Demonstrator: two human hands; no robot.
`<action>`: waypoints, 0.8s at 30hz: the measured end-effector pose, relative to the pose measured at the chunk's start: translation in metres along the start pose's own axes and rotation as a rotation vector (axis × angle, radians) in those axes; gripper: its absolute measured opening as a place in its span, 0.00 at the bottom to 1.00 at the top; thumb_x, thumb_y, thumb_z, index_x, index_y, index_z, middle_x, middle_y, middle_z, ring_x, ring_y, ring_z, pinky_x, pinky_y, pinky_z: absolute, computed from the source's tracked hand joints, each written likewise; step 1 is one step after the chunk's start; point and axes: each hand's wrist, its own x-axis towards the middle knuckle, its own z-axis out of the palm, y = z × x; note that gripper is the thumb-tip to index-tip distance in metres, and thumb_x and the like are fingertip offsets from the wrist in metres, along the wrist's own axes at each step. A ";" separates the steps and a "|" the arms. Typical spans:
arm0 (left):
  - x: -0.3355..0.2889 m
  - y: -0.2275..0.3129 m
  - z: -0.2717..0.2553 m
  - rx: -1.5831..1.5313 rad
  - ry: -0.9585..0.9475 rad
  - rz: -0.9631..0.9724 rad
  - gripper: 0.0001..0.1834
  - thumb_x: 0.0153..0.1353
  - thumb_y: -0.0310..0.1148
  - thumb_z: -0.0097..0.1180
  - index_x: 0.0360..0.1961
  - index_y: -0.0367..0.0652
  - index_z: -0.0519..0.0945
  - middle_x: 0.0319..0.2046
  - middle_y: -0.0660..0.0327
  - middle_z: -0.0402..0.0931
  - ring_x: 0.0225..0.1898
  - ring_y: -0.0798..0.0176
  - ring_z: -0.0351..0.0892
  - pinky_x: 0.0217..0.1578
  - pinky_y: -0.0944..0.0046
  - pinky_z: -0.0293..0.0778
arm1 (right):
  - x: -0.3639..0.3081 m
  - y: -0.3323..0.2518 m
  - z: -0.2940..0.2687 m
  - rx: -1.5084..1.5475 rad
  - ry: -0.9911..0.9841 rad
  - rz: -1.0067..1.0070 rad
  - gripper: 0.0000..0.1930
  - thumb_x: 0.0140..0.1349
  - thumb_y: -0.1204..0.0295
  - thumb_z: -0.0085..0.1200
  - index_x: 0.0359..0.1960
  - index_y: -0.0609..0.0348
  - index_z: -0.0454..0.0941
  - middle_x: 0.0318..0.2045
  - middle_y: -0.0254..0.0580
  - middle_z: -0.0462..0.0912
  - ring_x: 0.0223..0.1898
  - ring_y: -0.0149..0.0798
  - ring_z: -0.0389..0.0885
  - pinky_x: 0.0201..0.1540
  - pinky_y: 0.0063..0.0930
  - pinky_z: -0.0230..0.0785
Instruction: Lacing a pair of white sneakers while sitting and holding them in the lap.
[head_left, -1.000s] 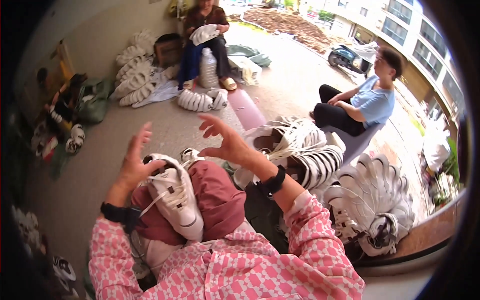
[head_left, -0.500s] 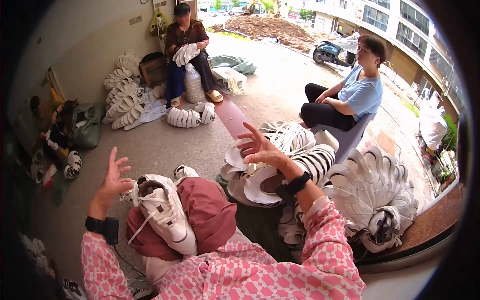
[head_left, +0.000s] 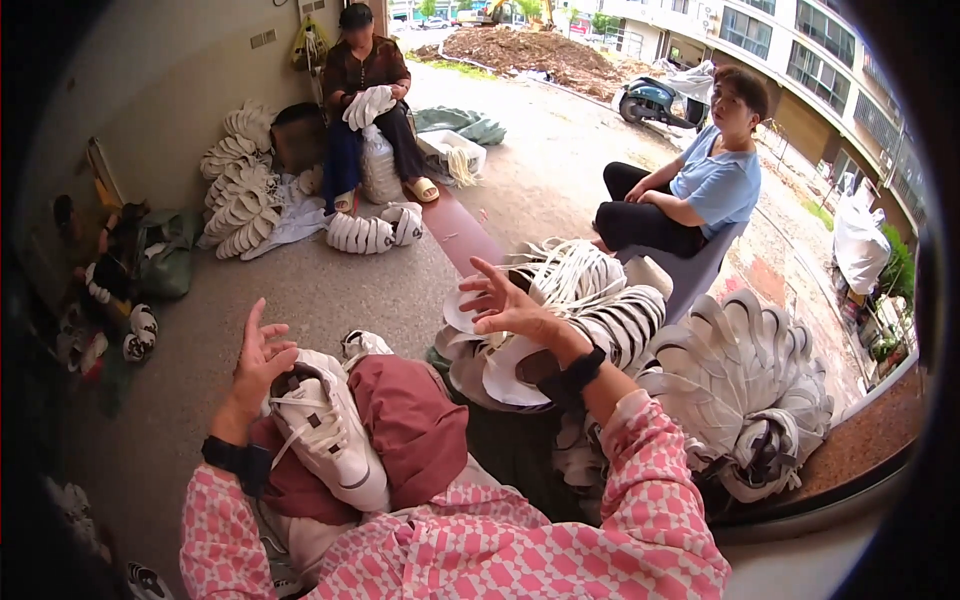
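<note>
A white sneaker (head_left: 335,440) with partly threaded white laces lies across my lap, toe toward me, on dark red cloth (head_left: 405,410). Raised over the heel end of the shoe is my left hand (head_left: 262,355), its fingers spread and holding nothing. My right hand (head_left: 505,305) is lifted in front of a pile of white shoe uppers (head_left: 520,370), fingers apart and nothing in them. A bundle of loose white laces (head_left: 570,275) lies on top of that pile. Both wrists carry dark bands.
More stacked uppers (head_left: 745,370) stand at the right. A person in a blue shirt (head_left: 720,170) sits beyond them on a grey chair (head_left: 705,270). Farther off, another seated person (head_left: 365,80) handles uppers beside a heap (head_left: 245,195) by the wall. Someone crouches at far left near a green sack (head_left: 165,255).
My left hand has moved right, closer to the sneaker. My right hand has shifted slightly left and down. The person in blue has turned their head toward me.
</note>
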 end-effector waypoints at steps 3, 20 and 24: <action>0.001 -0.007 0.009 -0.006 0.083 -0.005 0.50 0.54 0.29 0.65 0.72 0.49 0.47 0.51 0.56 0.65 0.42 0.68 0.73 0.40 0.70 0.74 | 0.002 0.010 0.010 0.038 -0.048 0.008 0.62 0.44 0.67 0.76 0.74 0.48 0.36 0.64 0.52 0.62 0.59 0.46 0.71 0.56 0.40 0.70; 0.006 -0.027 0.027 0.347 0.433 0.250 0.44 0.54 0.33 0.64 0.70 0.48 0.54 0.48 0.58 0.68 0.44 0.64 0.69 0.43 0.66 0.71 | 0.022 0.022 0.051 0.082 -0.266 0.058 0.62 0.46 0.69 0.73 0.74 0.52 0.34 0.68 0.51 0.56 0.62 0.49 0.67 0.58 0.41 0.70; 0.016 -0.033 0.008 0.313 0.497 0.186 0.51 0.51 0.33 0.66 0.72 0.54 0.49 0.55 0.53 0.61 0.50 0.58 0.66 0.47 0.60 0.71 | 0.050 0.010 0.072 0.088 -0.297 0.021 0.64 0.46 0.64 0.74 0.74 0.51 0.31 0.72 0.48 0.46 0.64 0.51 0.64 0.57 0.42 0.70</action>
